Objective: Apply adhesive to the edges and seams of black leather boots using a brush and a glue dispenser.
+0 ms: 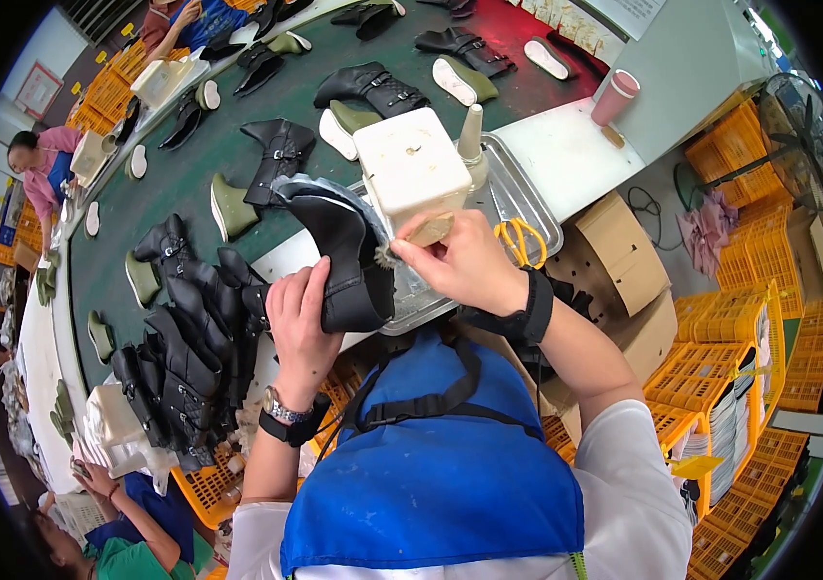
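Observation:
My left hand [297,319] is closed around the shaft of a black boot [349,300], which is tilted with its lighter-edged sole part pointing away. In my right hand [474,263], pinched between thumb and fingers, is a small brush with a wooden handle [430,230]. The brush's pale bristles touch or nearly touch the boot's side. Just beyond the boot stands a white square container [410,169] with a beige bottle [471,135] beside it. Both are at a metal tray [549,217], where yellow-handled scissors [520,242] lie near my right wrist.
A pile of black boots [184,348] lies on the left. Buckled boots [276,159] and green soles with white undersides [231,208] spread over the green belt [199,164]. Cardboard boxes [624,256] and orange crates [711,329] stand right, below a pink cup [615,97]. Co-workers sit left.

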The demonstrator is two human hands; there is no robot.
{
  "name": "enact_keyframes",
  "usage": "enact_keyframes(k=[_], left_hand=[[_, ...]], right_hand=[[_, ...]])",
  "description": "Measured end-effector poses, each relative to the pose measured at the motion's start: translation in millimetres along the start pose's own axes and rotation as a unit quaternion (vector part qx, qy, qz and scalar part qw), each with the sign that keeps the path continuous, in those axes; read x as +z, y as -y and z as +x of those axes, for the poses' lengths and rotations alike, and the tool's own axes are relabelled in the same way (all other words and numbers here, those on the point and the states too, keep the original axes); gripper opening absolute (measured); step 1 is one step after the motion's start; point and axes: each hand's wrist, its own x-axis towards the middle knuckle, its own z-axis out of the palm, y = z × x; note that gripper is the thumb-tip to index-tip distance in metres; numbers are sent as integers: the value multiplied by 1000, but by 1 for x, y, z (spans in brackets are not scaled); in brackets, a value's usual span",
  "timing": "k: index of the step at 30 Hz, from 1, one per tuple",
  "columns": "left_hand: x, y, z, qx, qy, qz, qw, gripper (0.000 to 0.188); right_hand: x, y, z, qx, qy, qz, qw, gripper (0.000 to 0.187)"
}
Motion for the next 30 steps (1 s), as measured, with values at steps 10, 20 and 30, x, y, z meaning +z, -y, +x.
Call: enact_keyframes(k=[10,20,30], left_hand=[[3,10,3,0,-89,70,994,65],[5,16,-1,34,-96,121,987,58],[3,19,-5,38,-134,100,985,55]], right_hand=[[7,12,-14,32,75,75,994,15],[9,-7,-8,144,93,260,950,17],[10,-2,-8,231,97,345,904,20]])
